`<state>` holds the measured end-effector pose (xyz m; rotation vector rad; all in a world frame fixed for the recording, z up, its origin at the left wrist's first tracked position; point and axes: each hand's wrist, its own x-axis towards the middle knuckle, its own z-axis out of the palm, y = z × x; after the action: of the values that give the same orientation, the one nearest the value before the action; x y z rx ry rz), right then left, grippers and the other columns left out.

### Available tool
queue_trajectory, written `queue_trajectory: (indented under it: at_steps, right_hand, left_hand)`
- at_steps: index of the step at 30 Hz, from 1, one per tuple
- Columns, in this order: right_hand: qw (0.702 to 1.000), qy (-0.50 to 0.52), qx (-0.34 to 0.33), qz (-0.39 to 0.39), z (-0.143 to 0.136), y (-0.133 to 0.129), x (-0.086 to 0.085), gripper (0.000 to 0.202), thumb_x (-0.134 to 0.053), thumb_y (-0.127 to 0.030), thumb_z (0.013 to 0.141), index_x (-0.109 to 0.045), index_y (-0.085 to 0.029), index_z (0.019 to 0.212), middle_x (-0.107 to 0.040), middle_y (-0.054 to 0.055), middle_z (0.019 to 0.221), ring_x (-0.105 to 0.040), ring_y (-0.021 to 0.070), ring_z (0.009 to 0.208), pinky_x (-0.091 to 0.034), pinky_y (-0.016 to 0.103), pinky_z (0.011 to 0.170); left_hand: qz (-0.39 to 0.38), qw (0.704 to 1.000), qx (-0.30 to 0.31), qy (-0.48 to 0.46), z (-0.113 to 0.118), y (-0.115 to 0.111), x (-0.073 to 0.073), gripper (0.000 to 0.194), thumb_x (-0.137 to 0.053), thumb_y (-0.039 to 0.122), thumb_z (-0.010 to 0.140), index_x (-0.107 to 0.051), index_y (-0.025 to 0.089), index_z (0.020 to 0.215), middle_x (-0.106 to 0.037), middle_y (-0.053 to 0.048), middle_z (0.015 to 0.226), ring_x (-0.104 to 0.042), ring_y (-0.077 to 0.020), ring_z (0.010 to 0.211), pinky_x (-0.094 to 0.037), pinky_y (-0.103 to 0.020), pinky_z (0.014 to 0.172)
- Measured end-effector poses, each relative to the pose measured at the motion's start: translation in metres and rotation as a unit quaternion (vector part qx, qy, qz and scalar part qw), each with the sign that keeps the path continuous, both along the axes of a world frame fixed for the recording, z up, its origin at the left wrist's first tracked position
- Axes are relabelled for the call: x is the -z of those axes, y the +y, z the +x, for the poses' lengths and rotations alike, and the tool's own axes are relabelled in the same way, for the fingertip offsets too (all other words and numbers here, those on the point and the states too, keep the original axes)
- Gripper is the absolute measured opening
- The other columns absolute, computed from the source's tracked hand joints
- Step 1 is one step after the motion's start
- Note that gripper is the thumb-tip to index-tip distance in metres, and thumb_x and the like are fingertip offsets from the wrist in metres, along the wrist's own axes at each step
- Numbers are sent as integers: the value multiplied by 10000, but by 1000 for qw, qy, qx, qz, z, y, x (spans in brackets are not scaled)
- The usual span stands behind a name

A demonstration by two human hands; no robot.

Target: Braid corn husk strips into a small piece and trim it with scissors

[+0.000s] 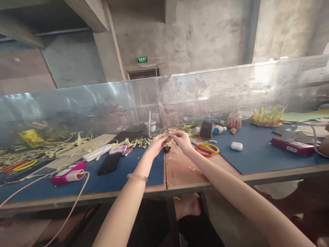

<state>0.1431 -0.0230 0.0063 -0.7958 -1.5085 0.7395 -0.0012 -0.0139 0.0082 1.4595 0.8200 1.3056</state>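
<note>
My left hand [157,144] and my right hand [182,140] meet above the middle of the table, with their fingers closed. Between the fingertips is a small greenish piece [167,140], with thin strands hanging below it; its exact shape is too small to tell. Behind and to the left of my left hand lies a pile of pale green pieces [144,142]. Just right of my right hand, scissors with red and yellow handles [207,149] rest on the tan board [185,171].
A black phone [109,163], a magenta device [69,173] with a cable and a lidded cup [150,126] stand to the left. At right are a white earbud case [236,146], a jar [234,120] and another magenta device [292,146]. A perforated metal screen [128,106] runs behind.
</note>
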Motion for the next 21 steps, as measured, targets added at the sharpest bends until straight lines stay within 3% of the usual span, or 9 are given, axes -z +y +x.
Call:
queue_trajectory:
  at_steps: [12, 21]
  right_hand:
    - [999, 33, -7, -38, 0, -1, -1, 189, -535, -301, 860, -559, -120, 810, -536, -41, 662, -476, 47, 493, -414, 178, 455]
    - [1000, 5, -12, -5, 0, -6, 1, 179, -565, -289, 839, -572, -121, 777, -566, -26, 701, -521, 69, 568, -452, 213, 532]
  left_hand:
    - [4, 1000, -8, -3, 0, 0, 0, 134, -547, 239, 838, -588, 113, 852, -592, 4, 749, -549, -86, 596, -467, -230, 537]
    - [-9, 1000, -13, -19, 0, 1, 4, 183, -529, 258, 849, -574, 123, 965, -605, -42, 921, -590, -131, 748, -508, -299, 646]
